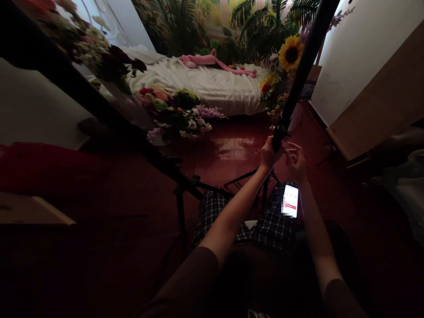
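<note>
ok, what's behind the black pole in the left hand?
Past the black pole in the left hand: a sunflower and palm fronds on one side, a white panel on the other. Whatever sits directly behind it is covered.

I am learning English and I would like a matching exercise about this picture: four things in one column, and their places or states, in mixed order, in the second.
1. left hand
2. phone
3. pink soft toy
4. sunflower

A. lying on the white cloth
B. yellow petals around a dark centre
C. screen lit, on the right thigh
D. closed around a dark pole

Pairs: 1-D, 2-C, 3-A, 4-B
</note>
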`<state>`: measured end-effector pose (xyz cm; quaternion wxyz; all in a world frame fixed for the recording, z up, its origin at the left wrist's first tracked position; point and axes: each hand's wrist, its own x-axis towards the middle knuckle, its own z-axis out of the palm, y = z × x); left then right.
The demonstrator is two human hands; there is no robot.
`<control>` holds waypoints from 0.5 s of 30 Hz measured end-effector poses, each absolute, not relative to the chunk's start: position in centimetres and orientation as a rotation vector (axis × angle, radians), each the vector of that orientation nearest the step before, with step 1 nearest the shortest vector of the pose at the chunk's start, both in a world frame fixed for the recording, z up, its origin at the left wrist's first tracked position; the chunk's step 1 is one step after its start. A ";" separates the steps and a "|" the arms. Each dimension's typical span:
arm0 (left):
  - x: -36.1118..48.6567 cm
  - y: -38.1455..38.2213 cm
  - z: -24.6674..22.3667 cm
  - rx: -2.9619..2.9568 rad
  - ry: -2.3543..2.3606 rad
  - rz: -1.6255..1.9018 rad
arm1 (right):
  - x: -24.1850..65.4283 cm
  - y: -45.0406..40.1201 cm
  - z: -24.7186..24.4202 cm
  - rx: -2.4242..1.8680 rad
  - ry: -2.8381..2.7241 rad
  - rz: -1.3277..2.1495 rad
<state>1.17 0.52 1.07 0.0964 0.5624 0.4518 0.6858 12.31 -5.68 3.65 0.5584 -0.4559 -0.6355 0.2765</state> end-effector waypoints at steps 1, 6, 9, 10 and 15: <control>1.2 0.5 1.1 1.673 1.333 2.028 | 12.2 -5.4 3.8 -1.069 -1.472 0.657; 1.1 0.4 1.1 1.693 1.338 2.030 | 12.2 -4.2 4.0 -1.030 -1.392 0.753; 1.1 0.5 1.1 1.709 1.338 2.041 | 11.9 -3.9 3.9 -1.010 -1.398 0.834; 1.1 0.5 1.0 1.711 1.332 2.045 | 11.8 -3.8 3.9 -1.006 -1.400 0.852; 1.1 0.7 0.8 1.714 1.318 2.033 | 11.2 -3.7 3.9 -1.008 -1.337 0.895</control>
